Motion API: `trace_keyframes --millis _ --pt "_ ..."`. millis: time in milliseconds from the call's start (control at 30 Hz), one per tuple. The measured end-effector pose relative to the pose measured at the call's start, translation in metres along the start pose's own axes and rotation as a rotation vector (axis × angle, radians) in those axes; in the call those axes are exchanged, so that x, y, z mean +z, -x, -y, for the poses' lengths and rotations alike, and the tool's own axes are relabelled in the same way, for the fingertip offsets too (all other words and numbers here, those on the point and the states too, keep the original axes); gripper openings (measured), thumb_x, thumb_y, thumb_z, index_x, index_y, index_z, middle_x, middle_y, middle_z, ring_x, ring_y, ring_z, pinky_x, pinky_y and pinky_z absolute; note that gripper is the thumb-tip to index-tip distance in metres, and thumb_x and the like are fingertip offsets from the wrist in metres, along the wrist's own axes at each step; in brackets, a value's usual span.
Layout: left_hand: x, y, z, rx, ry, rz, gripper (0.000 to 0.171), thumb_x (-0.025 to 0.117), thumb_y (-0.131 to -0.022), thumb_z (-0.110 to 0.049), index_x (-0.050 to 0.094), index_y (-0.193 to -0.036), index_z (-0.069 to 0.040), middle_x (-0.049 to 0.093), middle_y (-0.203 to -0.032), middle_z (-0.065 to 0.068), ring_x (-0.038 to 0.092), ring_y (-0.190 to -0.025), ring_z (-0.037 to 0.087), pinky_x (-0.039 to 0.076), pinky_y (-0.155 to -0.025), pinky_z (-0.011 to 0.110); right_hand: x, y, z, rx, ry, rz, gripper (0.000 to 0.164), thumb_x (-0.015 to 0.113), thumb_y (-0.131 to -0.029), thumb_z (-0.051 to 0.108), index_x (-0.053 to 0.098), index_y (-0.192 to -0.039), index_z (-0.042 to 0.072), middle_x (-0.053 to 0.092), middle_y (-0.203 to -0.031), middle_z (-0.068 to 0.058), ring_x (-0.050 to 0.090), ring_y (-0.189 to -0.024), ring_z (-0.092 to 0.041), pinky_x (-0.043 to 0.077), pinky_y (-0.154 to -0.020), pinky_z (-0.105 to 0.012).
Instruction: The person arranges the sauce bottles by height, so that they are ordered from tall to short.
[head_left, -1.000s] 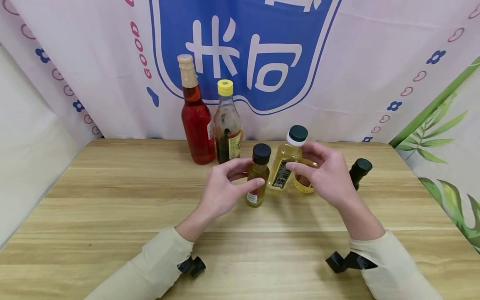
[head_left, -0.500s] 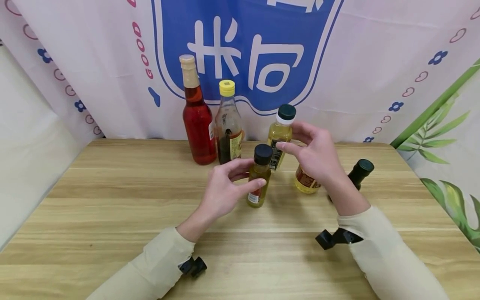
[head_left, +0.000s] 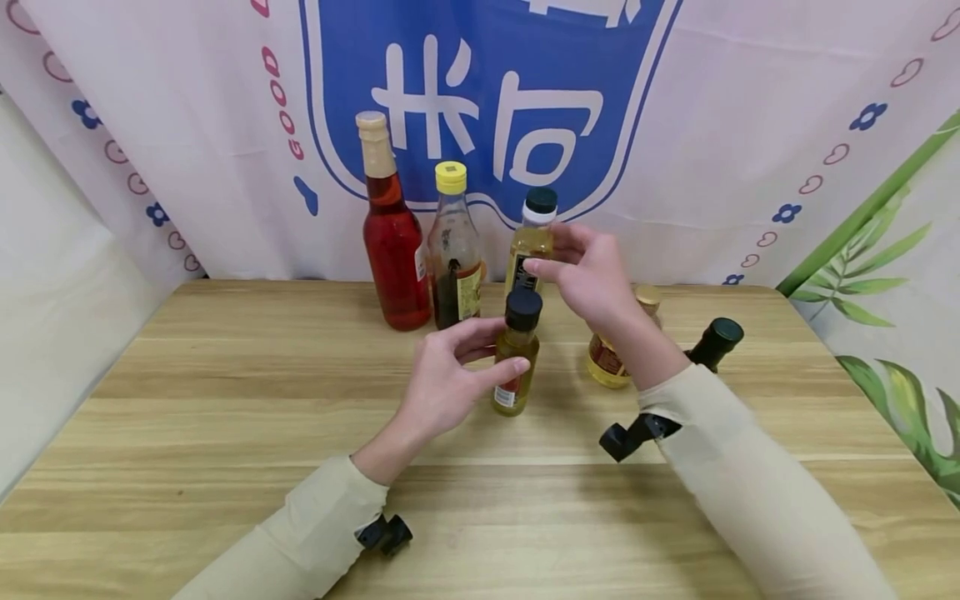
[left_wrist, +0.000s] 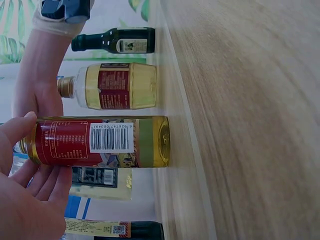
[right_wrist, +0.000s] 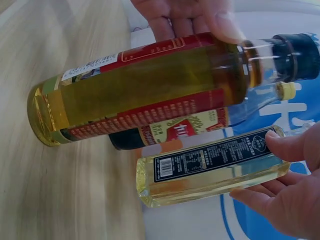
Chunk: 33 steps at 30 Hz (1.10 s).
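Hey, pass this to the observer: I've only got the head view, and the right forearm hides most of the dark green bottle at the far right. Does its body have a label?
Observer: Yes. The left wrist view shows a pale label on the body of the dark green bottle.

Operator: Okay. The black-capped bottle in the left hand blocks the bottom of the flat-sided clear bottle in the right hand. Is that one standing on the table?

Observer: No. In the left wrist view there is a gap between its base and the table, so it is held up off the surface.
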<state>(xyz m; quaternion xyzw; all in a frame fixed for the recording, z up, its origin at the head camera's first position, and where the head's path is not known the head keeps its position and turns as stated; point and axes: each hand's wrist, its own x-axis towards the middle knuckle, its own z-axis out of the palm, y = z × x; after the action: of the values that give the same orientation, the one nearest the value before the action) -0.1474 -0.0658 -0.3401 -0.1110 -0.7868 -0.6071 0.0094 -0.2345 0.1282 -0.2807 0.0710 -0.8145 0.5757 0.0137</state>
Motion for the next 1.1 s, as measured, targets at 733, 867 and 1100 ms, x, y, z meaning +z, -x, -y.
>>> trace_keyframes --millis 733,867,1100 --pt "-0.001 0.002 0.0 -0.026 -0.022 0.008 0.052 0.087 -0.09 -0.022 0.07 -0.138 -0.013 0.073 -0.138 0.008 0.072 -0.126 0.025 0.058 -0.111 0.045 0.026 -0.023 -0.015 0.048 0.023 0.068 0.051 0.076 -0.097 0.01 0.061 -0.146 0.006 0.065 -0.142 -0.016 0.061 -0.133 -0.031 0.053 -0.116 -0.049" --pt "-0.002 0.002 0.0 -0.028 -0.021 0.006 0.051 0.087 -0.09 -0.022 0.07 -0.137 -0.013 0.073 -0.137 0.008 0.072 -0.126 0.025 0.057 -0.111 0.045 0.026 -0.024 -0.015 0.051 0.047 0.095 0.055 0.075 -0.098 0.012 0.058 -0.15 0.007 0.064 -0.145 -0.016 0.061 -0.136 -0.033 0.051 -0.118 -0.05" --pt "-0.002 0.002 0.001 -0.011 -0.017 0.003 0.053 0.087 -0.09 -0.021 0.069 -0.139 -0.012 0.073 -0.139 0.009 0.072 -0.126 0.026 0.057 -0.111 0.046 0.023 -0.026 -0.014 0.055 0.11 0.134 0.057 0.075 -0.099 0.014 0.055 -0.153 0.008 0.062 -0.148 -0.016 0.06 -0.138 -0.034 0.052 -0.118 -0.05"
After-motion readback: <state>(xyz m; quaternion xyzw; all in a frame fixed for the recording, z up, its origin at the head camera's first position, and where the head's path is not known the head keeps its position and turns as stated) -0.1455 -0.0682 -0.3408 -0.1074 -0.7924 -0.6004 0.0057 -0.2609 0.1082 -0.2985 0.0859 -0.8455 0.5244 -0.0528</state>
